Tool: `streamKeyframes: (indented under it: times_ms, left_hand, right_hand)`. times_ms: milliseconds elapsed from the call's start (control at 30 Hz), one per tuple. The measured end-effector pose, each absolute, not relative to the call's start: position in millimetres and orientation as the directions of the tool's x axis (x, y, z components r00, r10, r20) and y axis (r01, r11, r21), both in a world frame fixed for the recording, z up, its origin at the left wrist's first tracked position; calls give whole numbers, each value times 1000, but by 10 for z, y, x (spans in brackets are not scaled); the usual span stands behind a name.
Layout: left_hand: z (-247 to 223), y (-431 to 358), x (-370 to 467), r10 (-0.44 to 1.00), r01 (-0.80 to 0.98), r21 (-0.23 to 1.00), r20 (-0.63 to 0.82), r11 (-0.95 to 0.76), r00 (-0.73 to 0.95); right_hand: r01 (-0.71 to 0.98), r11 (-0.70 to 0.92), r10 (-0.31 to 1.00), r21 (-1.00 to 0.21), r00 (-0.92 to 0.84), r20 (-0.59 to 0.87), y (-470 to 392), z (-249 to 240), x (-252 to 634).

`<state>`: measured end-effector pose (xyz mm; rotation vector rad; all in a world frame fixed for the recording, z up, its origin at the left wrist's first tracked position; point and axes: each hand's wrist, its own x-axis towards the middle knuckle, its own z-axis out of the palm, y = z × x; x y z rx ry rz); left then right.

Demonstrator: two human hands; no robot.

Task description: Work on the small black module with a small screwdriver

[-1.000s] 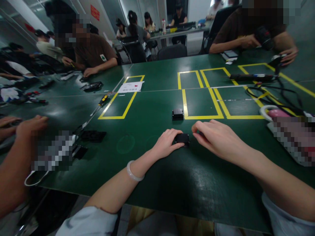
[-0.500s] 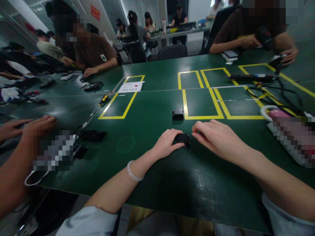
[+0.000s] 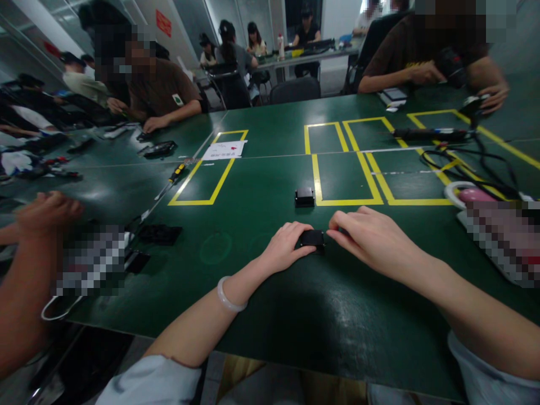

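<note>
One block point(image 3: 313, 238) on the table point(image 3: 278, 320) is pinched in my left hand point(image 3: 287, 244). Just right of the block, my right hand point(image 3: 367, 236) is curled nearly closed; from here I can't tell if it holds anything. Beyond the block sits a second block point(image 3: 304, 197).

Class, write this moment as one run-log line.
left hand: holding black block | right hand: beside it, contact unclear | second black block: beyond, on green table

Held block point(image 3: 313, 238) partly behind fingers point(image 3: 304, 226)
</note>
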<state>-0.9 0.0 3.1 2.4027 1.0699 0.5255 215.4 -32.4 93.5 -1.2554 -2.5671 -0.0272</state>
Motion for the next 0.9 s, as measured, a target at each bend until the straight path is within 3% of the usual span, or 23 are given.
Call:
streamKeyframes:
  times_ms: [333,567,900]
  left_hand:
    - [23,1,-12,769,591,551,159,-589,619]
    - [25,3,-13,771,599,547,144,-585,621]
    - [23,3,-18,768,596,543,154,-591,621]
  right_hand:
    - [766,624,773,-152,-579,259,-348,975,2160]
    - [791,609,778,-60,-581,239,-323,943,2161]
    - [759,635,767,-146,-595,241,-317,961,2197]
